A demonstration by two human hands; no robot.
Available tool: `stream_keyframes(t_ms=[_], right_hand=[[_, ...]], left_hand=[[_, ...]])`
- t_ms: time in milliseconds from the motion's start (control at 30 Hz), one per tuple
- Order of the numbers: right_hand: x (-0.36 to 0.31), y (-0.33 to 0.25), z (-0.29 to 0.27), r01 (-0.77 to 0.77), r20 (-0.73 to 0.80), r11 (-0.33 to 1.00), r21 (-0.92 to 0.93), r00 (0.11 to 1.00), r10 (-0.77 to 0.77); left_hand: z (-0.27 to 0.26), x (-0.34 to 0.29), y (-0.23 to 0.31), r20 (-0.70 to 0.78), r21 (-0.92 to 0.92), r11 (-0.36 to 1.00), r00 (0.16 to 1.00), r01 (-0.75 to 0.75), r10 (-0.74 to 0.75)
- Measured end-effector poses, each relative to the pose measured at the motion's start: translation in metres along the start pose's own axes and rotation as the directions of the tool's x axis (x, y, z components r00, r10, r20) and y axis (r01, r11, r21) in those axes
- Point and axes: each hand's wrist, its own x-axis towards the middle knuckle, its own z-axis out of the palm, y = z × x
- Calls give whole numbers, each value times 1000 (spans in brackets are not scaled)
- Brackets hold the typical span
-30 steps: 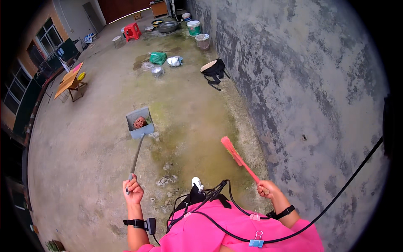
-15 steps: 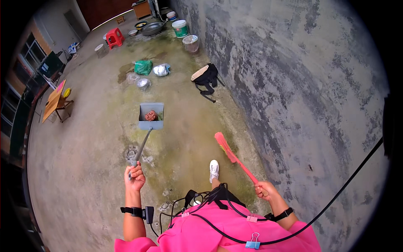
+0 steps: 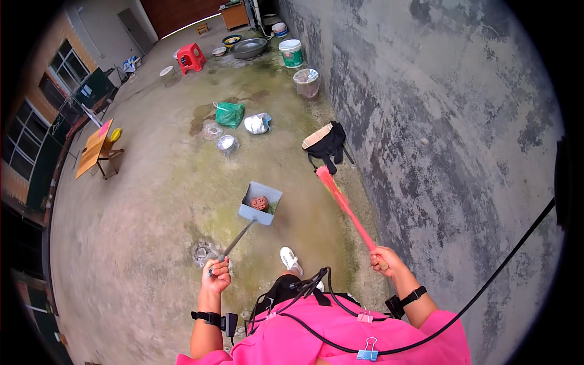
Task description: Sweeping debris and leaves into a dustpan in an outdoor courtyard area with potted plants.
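My left hand (image 3: 217, 274) is closed round the handle of a grey long-handled dustpan (image 3: 274, 193), its scoop out in front of me. Inside the scoop lies a reddish-brown round object with holes (image 3: 259, 203), with some green bits beside it. My right hand (image 3: 384, 261) grips the handle of a red broom (image 3: 344, 204); its bristle end points forward, to the right of the dustpan and close to a black backpack. Dustpan and broom are apart.
The grey wall (image 3: 450, 134) runs along my right. Ahead lie the black backpack (image 3: 331, 145), a green bag (image 3: 230, 114), a silvery bundle (image 3: 257, 123) and a small bowl in plastic (image 3: 227, 144). Farther off stand buckets (image 3: 291, 55) and a red stool (image 3: 191, 58). A wooden table (image 3: 96, 149) is at left.
My view has shifted forward and turned left. The dustpan has swung right and tilted, with the reddish-brown object still in it. The broom's bristle end has moved forward, nearer the backpack.
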Motion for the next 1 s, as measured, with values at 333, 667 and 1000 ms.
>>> stream_keyframes(t_ms=[333,667,1000], right_hand=[[131,-152,51,-253,219,895,368,959,181],[234,-278,104,-389,288,849,358,911,295],[380,-426,81,-393,244,743,542,920,308]], left_hand=[[73,143,91,-58,-57,996,997,-62,59],[148,211,160,-61,-77,980,982,-185,181],[210,255,189,-100,-141,932,941,-334,323]])
